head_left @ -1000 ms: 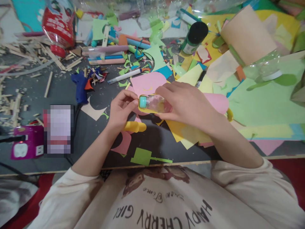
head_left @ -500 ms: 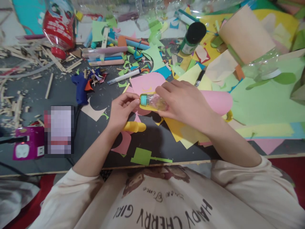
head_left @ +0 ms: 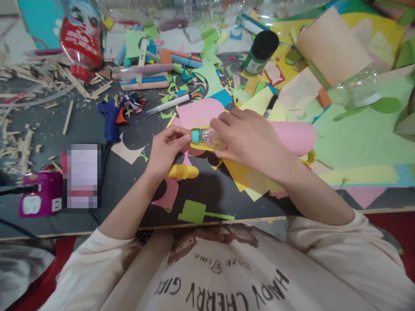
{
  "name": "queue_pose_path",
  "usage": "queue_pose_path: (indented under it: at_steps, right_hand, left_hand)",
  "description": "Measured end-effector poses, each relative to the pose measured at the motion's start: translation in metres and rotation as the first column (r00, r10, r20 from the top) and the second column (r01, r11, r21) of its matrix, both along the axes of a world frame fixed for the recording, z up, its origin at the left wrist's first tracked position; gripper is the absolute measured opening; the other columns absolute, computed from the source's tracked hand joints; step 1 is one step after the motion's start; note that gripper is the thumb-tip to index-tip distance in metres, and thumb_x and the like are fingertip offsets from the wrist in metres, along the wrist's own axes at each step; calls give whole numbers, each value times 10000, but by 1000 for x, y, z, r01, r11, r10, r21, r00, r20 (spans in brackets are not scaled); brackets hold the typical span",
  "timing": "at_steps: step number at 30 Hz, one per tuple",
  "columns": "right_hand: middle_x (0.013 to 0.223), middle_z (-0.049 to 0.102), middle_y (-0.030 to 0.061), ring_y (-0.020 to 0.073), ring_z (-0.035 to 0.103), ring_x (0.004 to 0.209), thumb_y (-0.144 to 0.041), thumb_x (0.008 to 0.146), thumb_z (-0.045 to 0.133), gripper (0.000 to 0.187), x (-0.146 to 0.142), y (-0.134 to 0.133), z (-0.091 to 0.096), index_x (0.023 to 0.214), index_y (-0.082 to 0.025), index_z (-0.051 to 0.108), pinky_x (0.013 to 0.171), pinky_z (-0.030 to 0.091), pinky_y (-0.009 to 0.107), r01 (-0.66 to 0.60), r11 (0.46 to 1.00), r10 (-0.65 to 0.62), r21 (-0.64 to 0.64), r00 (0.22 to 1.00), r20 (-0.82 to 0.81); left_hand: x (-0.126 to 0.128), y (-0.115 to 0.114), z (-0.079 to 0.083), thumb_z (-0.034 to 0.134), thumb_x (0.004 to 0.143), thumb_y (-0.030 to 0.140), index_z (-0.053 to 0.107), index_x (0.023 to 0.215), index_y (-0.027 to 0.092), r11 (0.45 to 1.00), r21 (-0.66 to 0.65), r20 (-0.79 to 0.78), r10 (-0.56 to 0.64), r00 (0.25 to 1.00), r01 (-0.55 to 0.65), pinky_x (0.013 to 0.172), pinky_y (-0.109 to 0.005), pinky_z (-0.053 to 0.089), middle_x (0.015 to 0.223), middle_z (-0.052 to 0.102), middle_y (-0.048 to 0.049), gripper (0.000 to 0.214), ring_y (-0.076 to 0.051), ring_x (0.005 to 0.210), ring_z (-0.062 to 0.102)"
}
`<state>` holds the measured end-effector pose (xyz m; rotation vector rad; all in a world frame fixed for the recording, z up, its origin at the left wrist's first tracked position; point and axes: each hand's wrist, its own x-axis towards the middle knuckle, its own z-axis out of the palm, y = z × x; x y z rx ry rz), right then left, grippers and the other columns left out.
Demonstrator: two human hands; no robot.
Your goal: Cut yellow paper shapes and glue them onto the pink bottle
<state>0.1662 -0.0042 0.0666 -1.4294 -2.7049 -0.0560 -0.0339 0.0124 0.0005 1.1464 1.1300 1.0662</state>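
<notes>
A small clear plastic bottle (head_left: 212, 137) with a turquoise cap (head_left: 196, 136) lies on its side, cap to the left. My right hand (head_left: 248, 140) is wrapped round its body and hides the base. My left hand (head_left: 168, 149) is closed in a pinch, thumb and fingertips against the outer end of the cap; whatever they may hold is too small to make out. Yellow paper (head_left: 207, 147) shows along the bottle's edges. Pink paper (head_left: 201, 110) lies just behind it, and a rounded yellow piece (head_left: 183, 172) is below my left fingers.
At left are a blue glue gun (head_left: 109, 119), a blurred-out screen-like object (head_left: 83, 175) and a purple power adapter (head_left: 40, 194). A red-labelled bottle (head_left: 81, 41), a dark-capped jar (head_left: 261, 52) and a cardboard-coloured cylinder (head_left: 333, 47) stand or lie farther back. Paper scraps and wooden sticks litter the table.
Hardly anything differs. Both hands keep their places on the bottle and cap, and the view has shifted very slightly.
</notes>
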Motion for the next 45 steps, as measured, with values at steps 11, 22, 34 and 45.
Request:
queue_pose_path:
  at_steps: [11,22,34,45]
  right_hand:
    - [963,694,107,274,597,877,-377,899,652,295,1,2,0,1093,-165,585,700,350,344,-10,1000,10,2,1000,14]
    - [969,699,110,276,604,875,-314,895,644,243,1,2,1,1081,-169,587,701,352,348,-9,999,9,-35,1000,-2]
    - [964,713,107,273,593,872,-207,861,655,249,0,3,5,1103,-166,613,686,333,344,-38,999,39,-28,999,28]
    - [981,703,94,272,589,891,-211,850,662,302,0,-1,2,1142,-180,591,704,353,352,-89,996,88,26,995,44]
  left_hand:
    - [0,1,2,892,593,477,666,699,184,998,-37,92,-39,995,43,655,-219,497,683,623,38,384,-74,626,561]
    - [-1,2,1,878,612,446,661,695,184,998,-33,61,-48,997,50,616,-230,492,701,637,17,350,-85,610,556]
    - [-2,2,2,886,596,368,633,670,182,996,-36,59,-80,995,82,641,-222,496,752,661,3,322,-98,680,590]
    - [-2,2,7,863,543,245,572,643,195,991,-77,119,-102,988,111,511,-200,456,698,569,34,311,-77,572,528]
